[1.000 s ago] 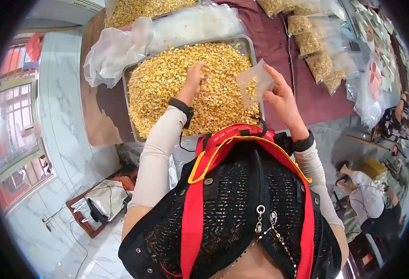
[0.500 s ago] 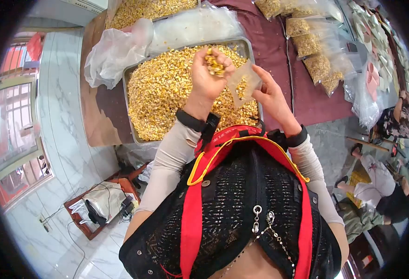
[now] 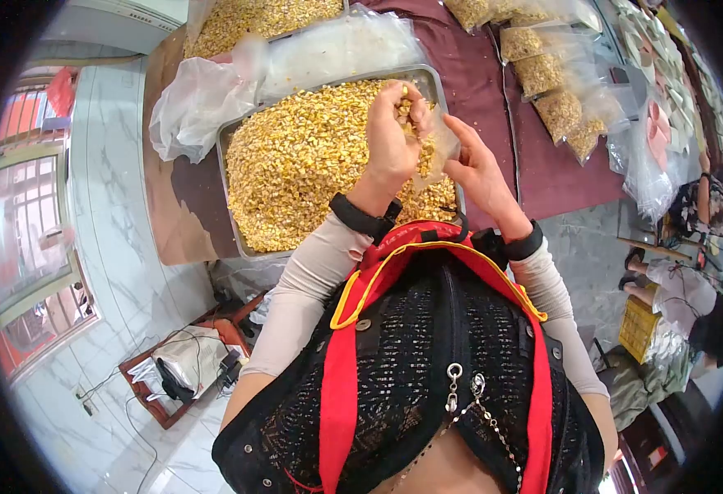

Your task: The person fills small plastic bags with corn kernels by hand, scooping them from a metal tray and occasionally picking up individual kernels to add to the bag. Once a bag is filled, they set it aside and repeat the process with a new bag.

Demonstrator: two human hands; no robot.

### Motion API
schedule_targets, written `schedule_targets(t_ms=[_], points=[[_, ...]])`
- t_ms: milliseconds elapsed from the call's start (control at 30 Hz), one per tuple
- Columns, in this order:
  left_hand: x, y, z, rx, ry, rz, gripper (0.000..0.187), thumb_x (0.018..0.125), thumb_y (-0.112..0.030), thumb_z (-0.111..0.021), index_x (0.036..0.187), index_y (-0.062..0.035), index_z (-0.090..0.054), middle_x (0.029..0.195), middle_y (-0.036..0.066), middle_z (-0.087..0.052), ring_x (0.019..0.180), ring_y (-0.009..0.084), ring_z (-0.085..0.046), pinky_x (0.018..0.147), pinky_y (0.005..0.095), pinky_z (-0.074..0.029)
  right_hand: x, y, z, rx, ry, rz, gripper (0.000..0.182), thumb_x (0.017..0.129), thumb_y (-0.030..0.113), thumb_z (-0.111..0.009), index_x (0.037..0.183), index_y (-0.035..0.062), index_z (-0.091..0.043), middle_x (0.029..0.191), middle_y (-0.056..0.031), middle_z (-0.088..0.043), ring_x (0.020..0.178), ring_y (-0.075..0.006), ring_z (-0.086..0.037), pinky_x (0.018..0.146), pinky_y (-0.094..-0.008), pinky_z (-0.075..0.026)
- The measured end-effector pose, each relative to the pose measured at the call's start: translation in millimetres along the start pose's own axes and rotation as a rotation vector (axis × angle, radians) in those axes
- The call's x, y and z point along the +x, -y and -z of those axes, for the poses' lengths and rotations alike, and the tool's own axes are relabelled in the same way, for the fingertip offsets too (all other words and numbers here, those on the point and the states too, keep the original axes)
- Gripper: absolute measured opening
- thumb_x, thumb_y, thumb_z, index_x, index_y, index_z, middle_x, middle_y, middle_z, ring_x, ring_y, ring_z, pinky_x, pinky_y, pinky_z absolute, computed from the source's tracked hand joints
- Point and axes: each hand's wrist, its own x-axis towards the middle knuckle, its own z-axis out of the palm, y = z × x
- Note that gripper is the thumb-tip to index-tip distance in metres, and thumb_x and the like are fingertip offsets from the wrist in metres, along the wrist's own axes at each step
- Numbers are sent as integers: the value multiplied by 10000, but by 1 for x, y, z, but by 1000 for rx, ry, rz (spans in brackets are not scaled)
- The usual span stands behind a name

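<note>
My left hand (image 3: 394, 140) is curled around a handful of yellow corn kernels, some showing at the fingertips. It is at the mouth of a small clear plastic bag (image 3: 441, 150), which my right hand (image 3: 486, 177) grips by its right edge between thumb and fingers. Some kernels seem to be inside the bag, though my left hand partly covers it. Below both hands lies a metal tray (image 3: 224, 185) heaped with loose corn kernels (image 3: 287, 165).
A second tray of kernels (image 3: 262, 18) stands at the back. Near it are a flat stack of clear bags (image 3: 345, 51) and a crumpled plastic bag (image 3: 192, 107). Several filled bags (image 3: 540, 74) lie on the maroon cloth (image 3: 476, 74). A person (image 3: 703, 206) is at the far right.
My left hand has moved right, from above the tray to the bag's mouth, and its fingers have turned towards the bag. My right hand stays nearly in place with the bag.
</note>
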Motion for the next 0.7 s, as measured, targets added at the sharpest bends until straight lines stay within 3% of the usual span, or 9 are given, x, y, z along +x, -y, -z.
schedule_targets(t_ms=[167,300,367,400,467,500,567,600,700], points=[[1,-22,13,-101,60,-9,232,886,-284,-414,791,-100,-518,599,4,-390,534,129,-379,494,262,-295,-2,-3,10,89,-24,3,626,697,-85,-497,1303,-8,-363,1235,-59,-426,834,-82,-496,713,-210,-432],[21,-27,75,-43,-75,33,216,881,-276,-429,837,-100,-546,590,-3,-401,534,131,-393,486,255,-301,-6,11,21,170,-74,-5,644,722,-117,-477,1334,16,-327,1248,-42,-418,990,-97,-495,796,-214,-424],[36,-17,119,410,-250,37,192,861,-256,-464,807,-87,-538,589,28,-463,496,163,-413,466,285,-334,-6,11,25,142,-122,1,648,727,-117,-475,1341,22,-321,1262,-38,-421,979,-97,-508,798,-215,-426],[42,-9,141,407,-252,36,192,861,-256,-464,807,-87,-538,589,28,-463,496,163,-413,466,285,-334,-7,12,27,178,-114,-1,645,733,-111,-477,1343,27,-321,1269,-38,-424,950,-88,-516,776,-209,-432],[49,8,181,1537,-275,-360,164,832,-210,-481,784,-77,-563,622,69,-516,522,226,-467,501,343,-383,-9,3,32,127,-109,-18,643,735,-109,-475,1344,29,-321,1261,-40,-428,948,-85,-515,772,-208,-431],[48,15,200,1533,-274,-362,164,832,-210,-481,784,-77,-563,622,69,-516,522,226,-467,501,343,-383,-10,1,34,78,-106,-32,641,737,-107,-474,1344,30,-320,1254,-43,-433,947,-82,-514,768,-207,-431],[47,24,226,2054,182,-615,146,793,-204,-506,758,-83,-578,710,90,-554,648,273,-520,594,397,-416,-12,6,31,112,-108,-58,641,736,-106,-471,1344,32,-321,1243,-45,-439,945,-79,-513,770,-208,-429],[36,27,219,2264,239,-552,144,777,-206,-510,755,-78,-574,727,95,-556,758,264,-543,698,416,-427,-13,8,29,149,-106,-83,641,736,-106,-469,1344,33,-323,1233,-47,-445,943,-77,-511,773,-210,-428],[15,41,201,2398,495,-546,138,771,-230,-536,794,-99,-569,787,69,-560,781,248,-533,693,408,-422,-13,7,28,198,-102,-89,636,736,-106,-466,1341,28,-323,1216,-46,-453,953,-81,-506,787,-214,-424]])
